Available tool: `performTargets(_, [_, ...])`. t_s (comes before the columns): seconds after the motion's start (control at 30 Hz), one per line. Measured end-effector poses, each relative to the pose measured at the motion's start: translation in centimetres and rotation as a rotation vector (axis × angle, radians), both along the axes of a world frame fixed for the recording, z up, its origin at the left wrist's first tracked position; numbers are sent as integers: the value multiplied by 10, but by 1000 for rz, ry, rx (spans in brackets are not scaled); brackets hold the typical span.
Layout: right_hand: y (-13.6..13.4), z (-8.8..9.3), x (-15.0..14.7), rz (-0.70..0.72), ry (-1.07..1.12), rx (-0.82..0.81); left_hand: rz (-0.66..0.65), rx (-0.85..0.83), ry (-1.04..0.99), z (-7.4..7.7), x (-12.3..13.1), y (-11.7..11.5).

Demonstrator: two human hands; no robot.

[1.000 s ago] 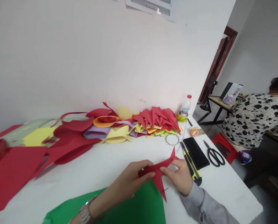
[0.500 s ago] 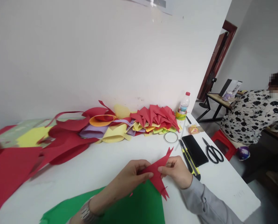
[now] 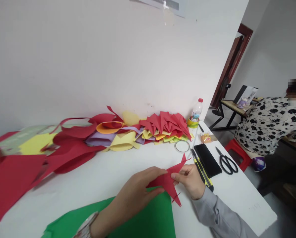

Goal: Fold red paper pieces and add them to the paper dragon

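Observation:
A red folded paper cutout with notched, pointed ends is held between both hands above the table. My left hand has its fingers along the upper edge and its thumb at the lower edge, the paper lying between them. On the paper's right side, my right hand pinches it with thumb and fingers. Below my left forearm lies a green sheet. Close to my right hand are a yellow-and-black utility knife and a black phone.
Scissors, a tape ring, a wrapped snack and a bottle stand or lie at right. Folded red papers and curled coloured papers line the wall. A person sits at another table.
My left hand has shifted its grip, its thumb and fingers now wider apart on the paper. The cutout has tilted slightly, and my right hand still pinches it.

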State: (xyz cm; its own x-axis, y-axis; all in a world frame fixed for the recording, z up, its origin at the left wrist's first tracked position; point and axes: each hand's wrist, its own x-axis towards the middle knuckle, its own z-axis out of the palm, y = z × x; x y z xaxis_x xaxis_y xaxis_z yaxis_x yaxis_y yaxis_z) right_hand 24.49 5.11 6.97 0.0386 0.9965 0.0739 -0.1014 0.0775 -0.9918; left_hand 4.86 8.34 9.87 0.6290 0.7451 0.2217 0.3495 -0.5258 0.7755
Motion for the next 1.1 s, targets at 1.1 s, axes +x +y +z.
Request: performTargets(1.1, [-4, 8, -3, 146, 178, 44, 21, -310, -260, 7, 1, 3])
